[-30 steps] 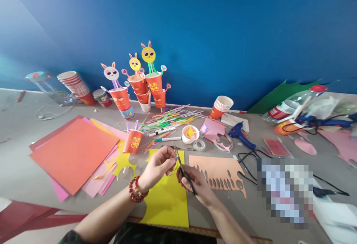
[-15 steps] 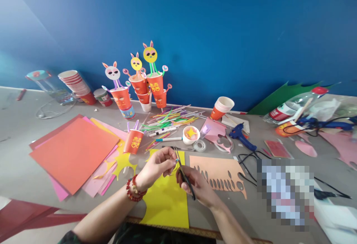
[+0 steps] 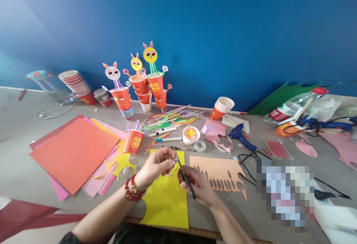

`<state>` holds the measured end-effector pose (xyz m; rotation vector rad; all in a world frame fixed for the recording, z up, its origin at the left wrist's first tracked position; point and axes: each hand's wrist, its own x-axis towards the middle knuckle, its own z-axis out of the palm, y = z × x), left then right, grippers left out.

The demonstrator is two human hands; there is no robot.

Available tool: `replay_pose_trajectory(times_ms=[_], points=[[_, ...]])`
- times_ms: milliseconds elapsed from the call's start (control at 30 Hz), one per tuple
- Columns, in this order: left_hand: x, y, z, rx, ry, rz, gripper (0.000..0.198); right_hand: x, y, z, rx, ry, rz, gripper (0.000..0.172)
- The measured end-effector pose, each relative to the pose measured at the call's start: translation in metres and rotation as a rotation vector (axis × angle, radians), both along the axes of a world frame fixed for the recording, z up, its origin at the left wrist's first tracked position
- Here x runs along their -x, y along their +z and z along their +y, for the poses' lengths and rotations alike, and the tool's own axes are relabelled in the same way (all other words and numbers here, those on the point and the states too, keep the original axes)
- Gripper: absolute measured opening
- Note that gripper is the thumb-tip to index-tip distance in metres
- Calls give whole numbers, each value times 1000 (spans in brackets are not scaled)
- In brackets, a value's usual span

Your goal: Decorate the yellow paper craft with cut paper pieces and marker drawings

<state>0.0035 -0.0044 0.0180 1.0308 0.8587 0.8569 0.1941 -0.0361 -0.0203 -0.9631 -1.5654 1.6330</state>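
Note:
My right hand [image 3: 196,184] is closed around black-handled scissors [image 3: 182,172], whose blades point up and away to the left. Pinched in my left hand [image 3: 160,164] is a tiny blue piece [image 3: 176,160], mostly covered by the fingertips and right beside the blades. Both hands hover over a yellow sheet [image 3: 167,203] with rounded cut-outs along its edge. To the right of the scissors lies a peach sheet [image 3: 217,166] with leaf-shaped holes. A white paper bowl [image 3: 191,140] with small cut paper pieces stands beyond my hands.
Orange paper [image 3: 75,151] tops a stack of sheets on the left. Red cups with rabbit figures [image 3: 121,99] stand along the blue wall, near a heap of coloured pipe cleaners [image 3: 173,119]. A blue glue gun [image 3: 242,137] trails its black cord at right. A plastic bottle [image 3: 295,106] lies behind.
Hardly anything differs. My right hand and the scissors have shifted very slightly, with the blades still beside the blue piece.

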Motion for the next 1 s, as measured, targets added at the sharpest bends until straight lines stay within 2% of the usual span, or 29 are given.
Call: replay_pose_trajectory(times_ms=[500,1000], points=[[2,1,0,-15,53,20,26,1,1,-1,19,-14,39,57],[3,3,1,-35,57,8,30,-3,-9,1,-91,-62,-52,56]])
